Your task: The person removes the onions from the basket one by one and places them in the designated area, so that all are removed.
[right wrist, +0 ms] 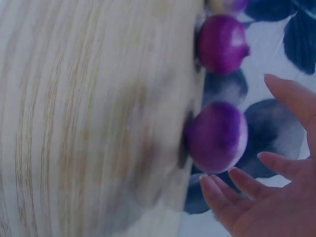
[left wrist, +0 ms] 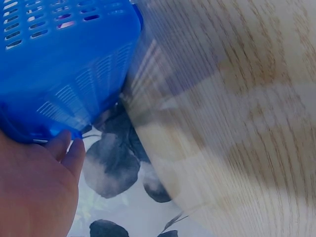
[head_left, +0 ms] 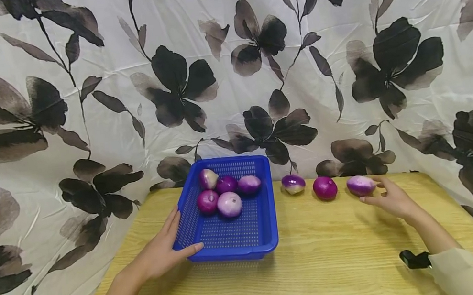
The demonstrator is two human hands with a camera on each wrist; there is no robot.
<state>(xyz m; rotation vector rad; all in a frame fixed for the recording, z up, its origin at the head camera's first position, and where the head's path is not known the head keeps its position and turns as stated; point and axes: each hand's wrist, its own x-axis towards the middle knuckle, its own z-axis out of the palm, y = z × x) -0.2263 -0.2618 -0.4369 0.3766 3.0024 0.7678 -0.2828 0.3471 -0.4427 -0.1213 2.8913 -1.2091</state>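
A blue plastic basket (head_left: 266,221) with perforated walls stands on the table, with several purple-and-white onions (head_left: 229,204) grouped towards its back. My left hand (head_left: 159,256) grips its front left corner, thumb over the front rim and fingers along the left side. From the left wrist view, the fingertips of this left hand (left wrist: 39,182) are at the rim of the basket (left wrist: 64,74). My right hand (head_left: 393,198) reaches around a purple-and-white onion (head_left: 361,186) at the right. In the right wrist view, that hand's spread fingers are beside the onion (right wrist: 217,137), thumb apart from it.
Between basket and right hand, a dark magenta onion (head_left: 325,188) and a purple-and-white onion (head_left: 294,184) lie in a row near the back edge of the wooden table (head_left: 330,258). A white cloth (head_left: 204,6) with dark flowers hangs behind the table and along its sides.
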